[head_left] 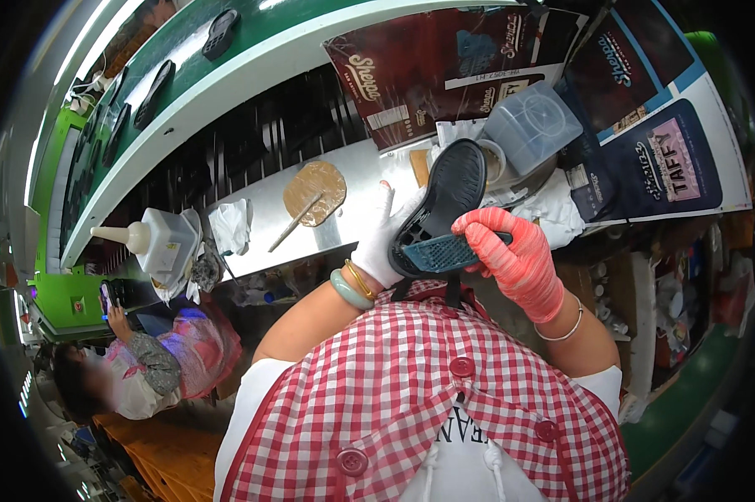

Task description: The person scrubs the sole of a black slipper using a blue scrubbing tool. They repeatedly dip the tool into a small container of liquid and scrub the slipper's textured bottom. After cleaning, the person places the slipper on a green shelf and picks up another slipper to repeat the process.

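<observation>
**Both hands on a dark shoe sole over the metal bench**

I hold a dark shoe sole (446, 213) up in front of my chest, its ribbed underside facing me and its rounded end pointing to the far side. My left hand (384, 243), in a white glove, grips the sole along its left edge, fingers closed behind it. My right hand (516, 255), in a red-orange glove, clamps the near end from the right, fingers curled over the latticed heel part (the thumb is hidden, so I cannot tell exactly where it presses). The two hands are close together, both shut on the same sole.

Beyond the sole lies a metal bench (352, 167). On it, to the left, rests a flat brown pad (315, 191) with a thin stick (294, 222) lying across it. Farther left stands a white squeeze bottle (156, 238) with a cone nozzle pointing left, and a crumpled white cloth (229, 224) sits between the bottle and the pad. To the far right a clear plastic tub (532, 125) sits just beyond the sole. Behind the bench runs a green conveyor (227, 75) carrying more dark soles (220, 33). At the near left, another person (143, 360) sits looking at a phone (107, 297).
</observation>
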`<state>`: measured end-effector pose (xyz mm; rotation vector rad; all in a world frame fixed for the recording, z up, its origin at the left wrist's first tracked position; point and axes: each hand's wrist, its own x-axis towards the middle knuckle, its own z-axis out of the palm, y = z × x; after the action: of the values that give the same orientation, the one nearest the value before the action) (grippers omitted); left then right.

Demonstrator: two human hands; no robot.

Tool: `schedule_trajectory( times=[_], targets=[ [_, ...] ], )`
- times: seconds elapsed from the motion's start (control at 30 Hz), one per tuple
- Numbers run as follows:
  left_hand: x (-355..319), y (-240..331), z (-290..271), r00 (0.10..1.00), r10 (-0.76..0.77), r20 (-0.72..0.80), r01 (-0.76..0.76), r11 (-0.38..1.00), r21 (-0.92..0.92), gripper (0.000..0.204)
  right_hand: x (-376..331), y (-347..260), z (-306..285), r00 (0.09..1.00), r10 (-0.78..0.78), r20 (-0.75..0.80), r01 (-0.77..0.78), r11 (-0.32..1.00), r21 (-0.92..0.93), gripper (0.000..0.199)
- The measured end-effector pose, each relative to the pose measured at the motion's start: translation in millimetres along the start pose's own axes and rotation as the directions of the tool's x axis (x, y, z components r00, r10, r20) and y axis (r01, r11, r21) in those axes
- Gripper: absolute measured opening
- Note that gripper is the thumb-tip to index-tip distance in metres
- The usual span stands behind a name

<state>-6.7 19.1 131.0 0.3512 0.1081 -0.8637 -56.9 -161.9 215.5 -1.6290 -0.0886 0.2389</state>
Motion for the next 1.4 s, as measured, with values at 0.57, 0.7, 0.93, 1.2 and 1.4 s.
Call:
schedule_trajectory(
  times=[0.57,0.7,0.93,1.2,1.4],
  targets=[
    [-0.3,17.1,-28.4,0.926,-0.356,-0.122,0.374,0.911,0.175,0.088,54.3,-13.5,8.7,0.918,0.222,0.328,-0.177,0.971,-0.162,0.026],
    [2.0,26.2,-33.3,0.926,-0.365,-0.099,0.378,0.902,0.208,0.064,66.1,-23.3,20.3,0.887,0.317,0.336,-0.271,0.946,-0.179,0.022],
    [-0.3,45.5,-29.9,0.929,-0.357,-0.096,0.367,0.862,0.35,0.038,84.2,-14.4,26.1,0.863,0.34,0.373,-0.267,0.935,-0.235,0.024],
    [19.5,48.6,-82.4,0.853,-0.511,-0.103,0.518,0.808,0.281,0.067,88.9,-6.9,16.7,0.856,0.345,0.386,-0.274,0.934,-0.227,0.02],
    [20.4,54.0,-87.7,0.769,-0.639,0.007,0.61,0.737,0.289,0.095,80.5,8.3,-10.3,0.851,0.348,0.393,-0.297,0.937,-0.185,0.021]
  ],
)
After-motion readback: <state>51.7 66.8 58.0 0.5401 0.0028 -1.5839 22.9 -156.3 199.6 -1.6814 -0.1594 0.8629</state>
